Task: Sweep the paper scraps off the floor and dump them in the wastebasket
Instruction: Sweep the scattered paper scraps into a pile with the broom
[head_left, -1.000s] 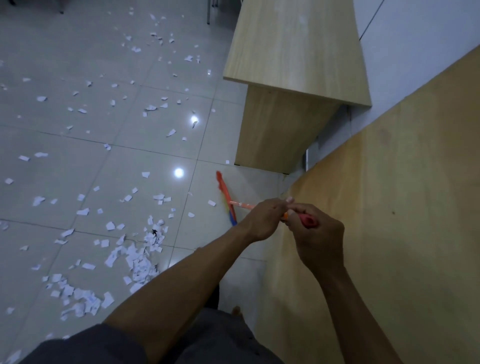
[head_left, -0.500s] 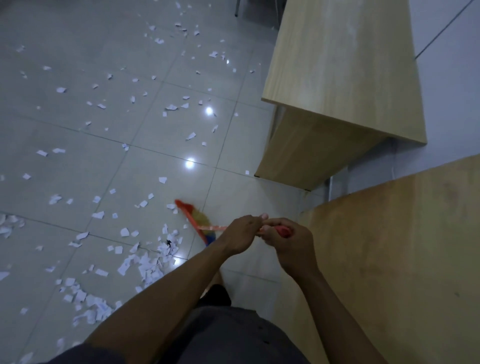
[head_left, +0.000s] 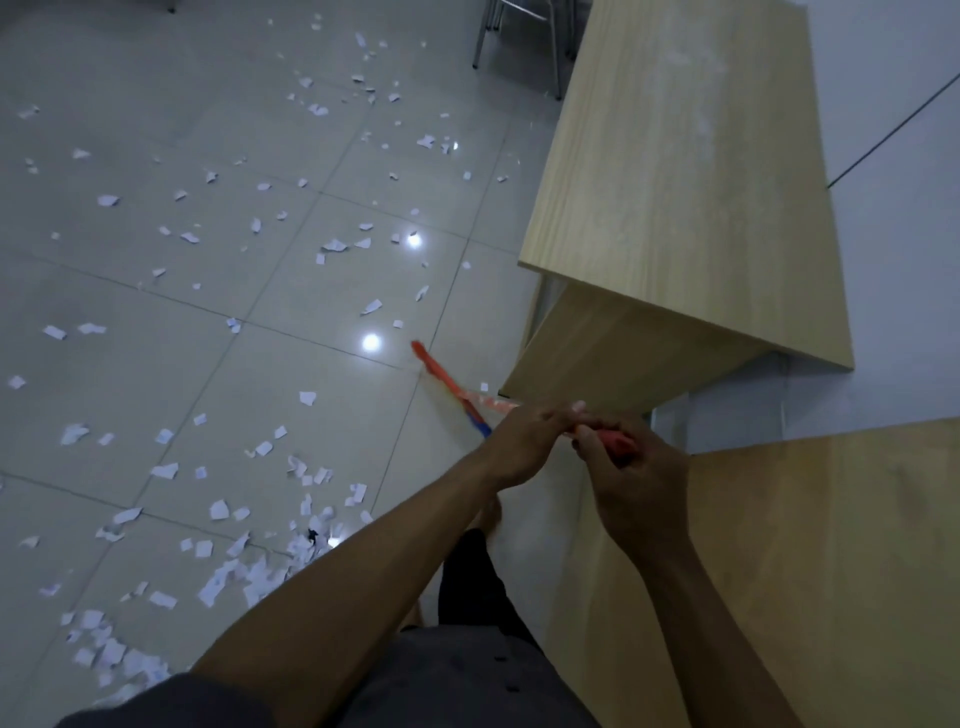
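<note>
My left hand (head_left: 522, 439) and my right hand (head_left: 631, 475) both grip the orange handle of a broom, close together. The broom's red, yellow and blue head (head_left: 448, 385) rests on the tiled floor just ahead of my hands, near the corner of a wooden desk. White paper scraps (head_left: 249, 571) lie in a loose pile at the lower left, and more are scattered over the floor beyond. No wastebasket is in view.
A light wooden desk (head_left: 675, 171) stands at the upper right against a white wall. A second wooden surface (head_left: 810, 571) fills the lower right. Metal chair legs (head_left: 519, 36) show at the top. My leg and bare foot (head_left: 488, 519) are below my hands.
The broom head, which had swung left toward the scrap pile half a second ago, is back to the right near the desk corner. My hands stay on the handle.
</note>
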